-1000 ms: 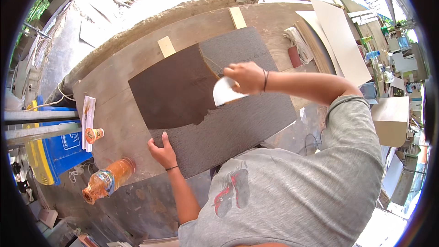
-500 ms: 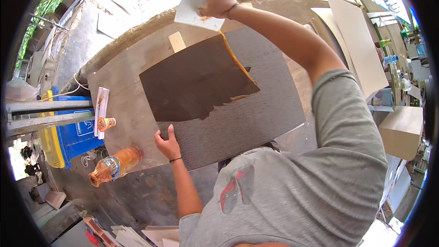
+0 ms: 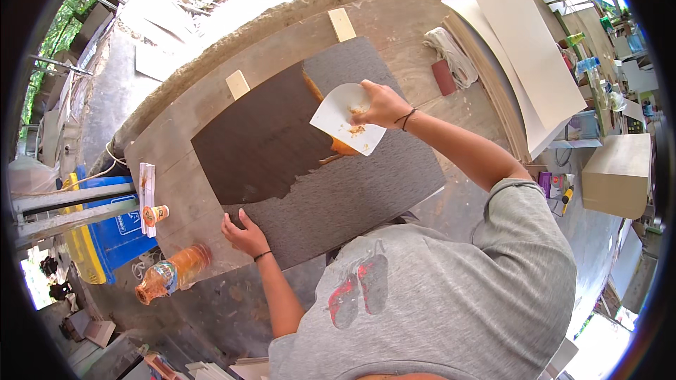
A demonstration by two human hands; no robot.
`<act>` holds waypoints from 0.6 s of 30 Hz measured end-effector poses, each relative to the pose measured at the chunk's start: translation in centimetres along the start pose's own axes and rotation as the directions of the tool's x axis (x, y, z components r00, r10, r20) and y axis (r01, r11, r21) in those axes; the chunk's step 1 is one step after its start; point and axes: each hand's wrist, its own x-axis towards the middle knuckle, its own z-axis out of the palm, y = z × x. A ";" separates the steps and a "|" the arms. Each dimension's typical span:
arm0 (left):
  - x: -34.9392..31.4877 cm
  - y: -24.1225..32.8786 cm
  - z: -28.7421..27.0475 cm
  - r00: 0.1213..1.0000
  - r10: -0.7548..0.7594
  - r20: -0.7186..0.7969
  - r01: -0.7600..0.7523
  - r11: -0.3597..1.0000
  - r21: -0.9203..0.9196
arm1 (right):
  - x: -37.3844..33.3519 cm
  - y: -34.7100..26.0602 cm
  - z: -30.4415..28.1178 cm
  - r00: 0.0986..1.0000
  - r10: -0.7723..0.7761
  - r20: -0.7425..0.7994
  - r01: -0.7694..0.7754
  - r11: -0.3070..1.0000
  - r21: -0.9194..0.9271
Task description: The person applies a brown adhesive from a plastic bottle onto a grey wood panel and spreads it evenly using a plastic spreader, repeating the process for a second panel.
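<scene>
Orange bottle (image 3: pixel 171 273) lying on the worktop (image 3: pixel 176 162), small orange-capped pot (image 3: pixel 155 214), blue bin (image 3: pixel 105 236), pale sheets (image 3: pixel 521 49), rag bundle (image 3: pixel 451 46), cardboard box (image 3: pixel 620 172)

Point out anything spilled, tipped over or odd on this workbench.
An orange bottle lies tipped on its side at the bench's near-left edge, past the left hand. Orange glue is smeared unevenly on the grey panel beside the white spreader in the right hand.

The board (image 3: pixel 352 183) is matt grey and finely textured, dark and wet-looking where coated. On it, a smooth white plastic scraper (image 3: pixel 345 119) carries orange paste. Beneath lies worn plywood (image 3: pixel 415 35).
</scene>
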 end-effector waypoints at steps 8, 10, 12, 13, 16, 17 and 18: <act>-0.4 0.5 0.9 0.986 0.148 -0.073 -0.150 0.989 -0.018 | 0.7 2.9 -0.7 0.994 0.109 0.001 -0.109 0.993 0.050; -1.2 0.8 0.2 0.997 0.065 0.051 -0.065 0.998 -0.010 | 0.9 3.1 -0.8 0.993 0.116 -0.002 -0.115 0.992 0.054; -2.8 1.1 -0.1 0.985 0.068 0.159 -0.088 0.988 0.123 | 0.7 2.2 -1.3 0.998 0.060 -0.037 -0.060 0.998 -0.012; -3.8 1.3 -0.2 0.973 0.064 0.220 -0.107 0.976 0.191 | 0.3 1.2 -1.8 0.998 0.036 -0.051 -0.038 0.998 -0.042; -4.8 1.7 0.0 0.964 0.060 0.260 -0.142 0.940 0.309 | -1.7 -2.9 -3.9 0.976 -0.207 -0.071 0.185 0.953 -0.240; -4.9 1.8 0.2 0.966 0.062 0.251 -0.147 0.931 0.335 | -2.1 -3.2 -3.1 0.963 -0.269 -0.004 0.257 0.925 -0.279; -4.8 2.1 0.2 0.964 0.058 0.258 -0.147 0.929 0.340 | -2.7 -3.2 -2.4 0.946 -0.321 0.053 0.321 0.893 -0.315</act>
